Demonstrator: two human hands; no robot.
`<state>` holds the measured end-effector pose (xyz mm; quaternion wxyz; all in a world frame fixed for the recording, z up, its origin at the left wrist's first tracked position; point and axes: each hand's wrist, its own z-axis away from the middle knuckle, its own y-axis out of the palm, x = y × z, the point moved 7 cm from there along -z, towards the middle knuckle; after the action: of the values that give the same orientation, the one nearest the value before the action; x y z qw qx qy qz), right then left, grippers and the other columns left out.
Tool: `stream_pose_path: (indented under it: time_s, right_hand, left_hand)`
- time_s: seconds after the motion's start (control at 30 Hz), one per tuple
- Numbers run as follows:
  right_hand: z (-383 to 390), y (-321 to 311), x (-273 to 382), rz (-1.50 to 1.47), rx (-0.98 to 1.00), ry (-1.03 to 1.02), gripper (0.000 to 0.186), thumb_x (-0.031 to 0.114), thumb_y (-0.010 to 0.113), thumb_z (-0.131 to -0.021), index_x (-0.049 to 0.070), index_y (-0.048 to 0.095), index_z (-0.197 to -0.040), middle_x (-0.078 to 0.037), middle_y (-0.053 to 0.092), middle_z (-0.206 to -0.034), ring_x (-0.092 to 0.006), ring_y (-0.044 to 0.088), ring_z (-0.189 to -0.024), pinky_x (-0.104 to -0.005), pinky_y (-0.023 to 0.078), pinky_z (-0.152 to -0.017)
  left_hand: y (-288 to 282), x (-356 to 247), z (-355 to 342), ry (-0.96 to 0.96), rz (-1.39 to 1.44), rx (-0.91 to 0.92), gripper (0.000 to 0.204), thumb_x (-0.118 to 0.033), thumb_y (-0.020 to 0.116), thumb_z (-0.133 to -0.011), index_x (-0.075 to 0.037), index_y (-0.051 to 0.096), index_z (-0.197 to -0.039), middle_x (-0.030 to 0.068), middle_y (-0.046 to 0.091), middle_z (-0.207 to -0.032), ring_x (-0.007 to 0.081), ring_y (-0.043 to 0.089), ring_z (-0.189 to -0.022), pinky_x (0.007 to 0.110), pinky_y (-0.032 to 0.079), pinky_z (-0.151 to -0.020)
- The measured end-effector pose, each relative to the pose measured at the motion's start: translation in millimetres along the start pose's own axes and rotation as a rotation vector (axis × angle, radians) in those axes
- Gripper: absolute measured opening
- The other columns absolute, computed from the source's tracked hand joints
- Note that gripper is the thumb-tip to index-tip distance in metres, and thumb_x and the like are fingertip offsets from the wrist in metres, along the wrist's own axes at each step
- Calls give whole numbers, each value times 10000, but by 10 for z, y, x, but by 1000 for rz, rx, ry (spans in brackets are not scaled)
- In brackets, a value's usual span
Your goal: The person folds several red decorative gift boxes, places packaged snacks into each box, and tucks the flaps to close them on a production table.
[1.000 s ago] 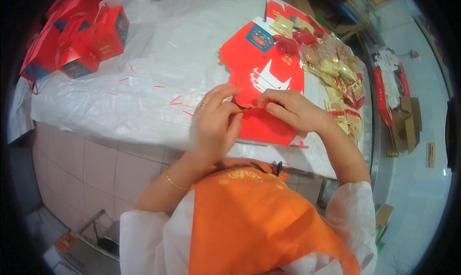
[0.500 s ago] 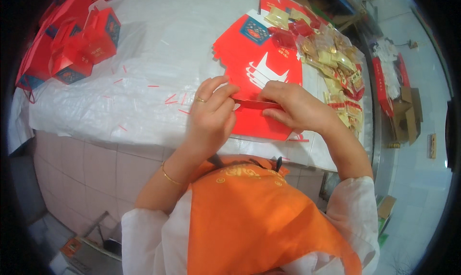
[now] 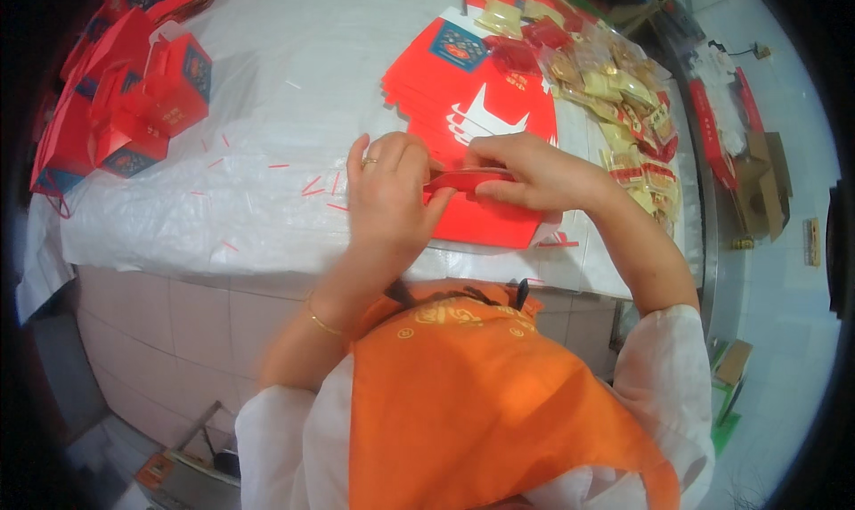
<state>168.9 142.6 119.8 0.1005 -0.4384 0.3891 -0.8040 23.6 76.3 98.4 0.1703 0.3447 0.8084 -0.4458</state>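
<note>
White-covered tabletop (image 3: 267, 91) carries red boxes (image 3: 178, 87) at the left and wrapped packets (image 3: 614, 81) at the right. Near its front edge, the left hand (image 3: 394, 182) and right hand (image 3: 539, 171) pinch a red card (image 3: 455, 180) between thumbs and fingers, flat red cartons (image 3: 445, 89) lying just beyond.

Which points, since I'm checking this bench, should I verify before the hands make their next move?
1. Left hand gripping the red card flap: ok.
2. Right hand gripping the same flap: ok.
3. Crease under the fingers straight: cannot tell; the hands partly cover it.
4. White sheet free of loose red strips: not ok; several lie left of the left hand.
5. Flat red cards free of packets: not ok; a dark red packet lies on them.
</note>
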Motion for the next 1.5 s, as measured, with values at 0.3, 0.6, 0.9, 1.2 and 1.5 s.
stream_pose_path:
  time_s: [0.3, 0.6, 0.9, 1.2, 1.5]
  right_hand:
    - [131, 45, 75, 269, -140, -52, 290, 74, 724, -817, 7, 574, -1056, -172, 633, -1006, -378, 635, -957, -463, 516, -805]
    - [190, 85, 127, 321, -236, -77, 253, 12, 674, -805, 20, 596, -1045, -163, 622, -968, -383, 636, -965, -474, 528, -810]
    - [182, 87, 96, 360, -128, -87, 260, 56, 702, -798, 36, 631, -1048, -151, 629, -960, -363, 647, -944, -464, 536, -802]
    - [213, 224, 42, 304, -135, -157, 263, 48, 727, -773, 33, 654, -1025, -158, 630, -970, -373, 636, -950, -460, 525, -808]
    - [182, 165, -64, 219, -100, -48, 162, 90, 692, -874, 8, 655, -1008, -176, 659, -958, -385, 647, -942, -472, 527, -807]
  left_hand:
    - [86, -65, 55, 11, -150, -86, 477, -75, 881, -647, -96, 541, -980, 43, 581, -991, 258, 590, -973, 527, 325, -1119]
    - [96, -120, 40, 79, -189, -72, 553, -37, 836, -651, -107, 609, -1150, 59, 636, -1023, 262, 614, -1098, 576, 271, -1159]
    - [168, -10, -51, 177, -46, 83, 212, -6, 739, -704, -108, 719, -890, 16, 629, -896, 249, 605, -1092, 599, 263, -1165]
    - [166, -27, -84, 237, -77, 311, 138, -44, 746, -761, -131, 742, -868, 6, 618, -888, 218, 593, -1106, 605, 187, -1208]
    - [98, -42, -135, 187, -47, 389, 50, -106, 742, -839, -92, 715, -879, 34, 621, -889, 235, 597, -1094, 597, 191, -1205]
